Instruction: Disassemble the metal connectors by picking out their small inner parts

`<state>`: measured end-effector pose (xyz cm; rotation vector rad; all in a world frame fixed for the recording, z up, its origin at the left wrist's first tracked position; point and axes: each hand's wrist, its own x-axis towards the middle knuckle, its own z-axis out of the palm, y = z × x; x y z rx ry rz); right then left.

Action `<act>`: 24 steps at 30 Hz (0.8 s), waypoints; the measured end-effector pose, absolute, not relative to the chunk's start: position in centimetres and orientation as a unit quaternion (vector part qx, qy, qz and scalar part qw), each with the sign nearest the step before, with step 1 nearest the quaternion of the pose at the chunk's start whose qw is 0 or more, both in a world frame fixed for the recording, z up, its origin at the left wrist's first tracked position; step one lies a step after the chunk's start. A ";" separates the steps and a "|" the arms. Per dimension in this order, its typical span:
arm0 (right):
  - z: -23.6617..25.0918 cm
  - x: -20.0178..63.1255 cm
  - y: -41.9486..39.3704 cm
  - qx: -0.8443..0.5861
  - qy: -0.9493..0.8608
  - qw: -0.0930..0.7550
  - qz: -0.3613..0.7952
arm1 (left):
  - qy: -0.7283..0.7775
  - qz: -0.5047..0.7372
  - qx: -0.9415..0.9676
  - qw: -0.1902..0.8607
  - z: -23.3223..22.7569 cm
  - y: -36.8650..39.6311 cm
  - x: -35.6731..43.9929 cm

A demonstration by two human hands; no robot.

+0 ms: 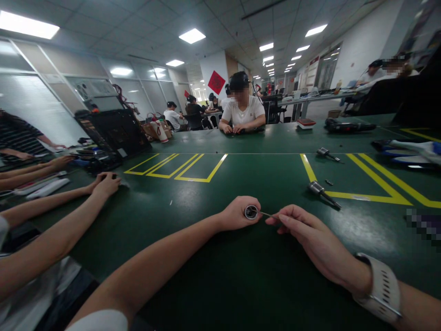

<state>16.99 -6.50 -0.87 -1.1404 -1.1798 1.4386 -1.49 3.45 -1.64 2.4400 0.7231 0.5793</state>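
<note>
Head view. Green tabletop (193,202). Hollow metal cylinder (251,212), one, above the tabletop toward its near edge; left hand (237,214) grip wrapped round it, mouth exposed. Probably rigid, fairly weighty, smooth enough to slip; best held by the outer wall. Thin metal rod (266,214), one, likely light, stiff; right hand (303,226) grip pinching its outer end, tip at the mouth.

The head camera looks forward and down over the nearby hands (238,214) and green table (196,198).
</note>
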 end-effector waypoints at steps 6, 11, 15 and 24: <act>-0.9 17.0 -6.7 -0.509 -0.534 0.433 0.518 | 0.282 0.196 0.911 0.229 -1.7 3.5 -1.5; -1.0 17.2 -6.5 -0.471 -0.500 0.452 0.569 | 0.262 0.212 0.910 0.242 -1.7 3.4 -1.5; -1.0 17.3 -6.4 -0.465 -0.463 0.461 0.597 | 0.240 0.230 0.907 0.258 -1.6 3.4 -1.5; -0.9 17.2 -6.4 -0.450 -0.458 0.472 0.604 | 0.249 0.231 0.901 0.269 -1.7 3.5 -1.5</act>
